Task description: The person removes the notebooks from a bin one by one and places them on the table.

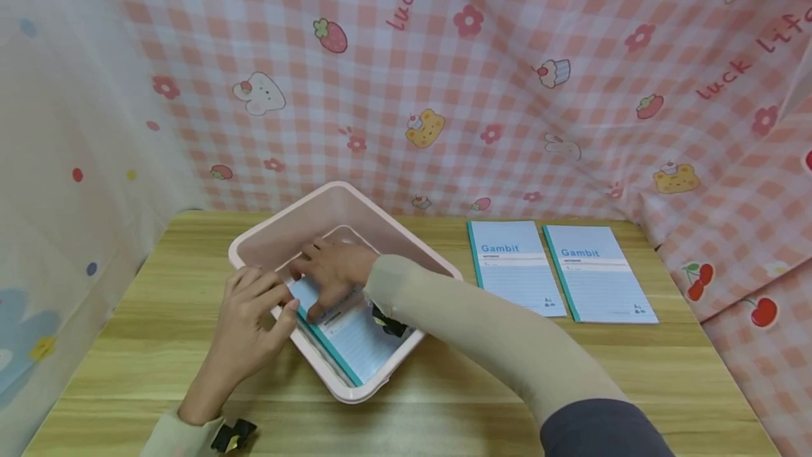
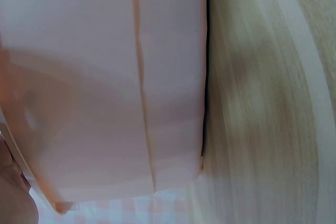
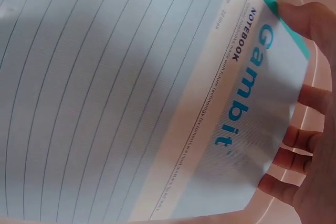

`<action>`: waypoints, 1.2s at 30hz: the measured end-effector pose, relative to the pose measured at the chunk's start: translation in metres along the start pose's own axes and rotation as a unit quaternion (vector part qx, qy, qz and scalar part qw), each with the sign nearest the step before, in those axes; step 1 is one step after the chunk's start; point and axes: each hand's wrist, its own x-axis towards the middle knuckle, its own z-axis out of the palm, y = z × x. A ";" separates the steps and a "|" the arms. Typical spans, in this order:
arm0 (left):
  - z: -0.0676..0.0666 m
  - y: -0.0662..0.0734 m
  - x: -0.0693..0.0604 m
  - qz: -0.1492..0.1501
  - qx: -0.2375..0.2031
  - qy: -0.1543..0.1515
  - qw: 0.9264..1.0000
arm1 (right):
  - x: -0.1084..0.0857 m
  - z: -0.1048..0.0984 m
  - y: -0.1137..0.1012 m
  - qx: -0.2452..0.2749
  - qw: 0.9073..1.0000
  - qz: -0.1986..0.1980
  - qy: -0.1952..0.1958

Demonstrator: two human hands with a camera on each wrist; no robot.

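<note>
A pale pink plastic bin (image 1: 345, 395) stands at an angle on the table. Inside it lies a light blue Gambit notebook (image 1: 374, 344) with a teal spine. My right hand (image 1: 336, 270) reaches into the bin and holds this notebook (image 3: 131, 87) by its upper end. In the right wrist view the thumb is on the spine edge and the other fingers are along the top edge. At the bin's near left rim, my left hand (image 1: 250, 316) grips the edge. The left wrist view is filled mostly by the bin's outer wall (image 2: 100, 108).
Two more Gambit notebooks, a nearer-to-bin one (image 1: 517, 281) and a farther one (image 1: 599, 284), lie side by side on the right of the wooden table (image 1: 463, 400). A checked, printed cloth (image 1: 380, 90) hangs behind the table.
</note>
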 end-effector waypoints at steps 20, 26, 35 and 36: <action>0.001 0.000 0.002 0.010 -0.002 0.008 1.000 | -0.001 0.007 -0.004 0.052 0.997 0.052 -0.005; 0.002 0.000 0.003 0.010 -0.003 0.010 1.000 | 0.000 0.007 -0.002 0.068 0.997 0.040 0.017; 0.002 0.000 0.003 0.011 -0.001 0.009 1.000 | 0.000 0.003 0.001 0.045 0.998 0.000 0.041; 0.002 0.001 0.003 0.011 -0.002 0.009 1.000 | 0.001 0.002 0.002 0.047 0.998 -0.001 0.038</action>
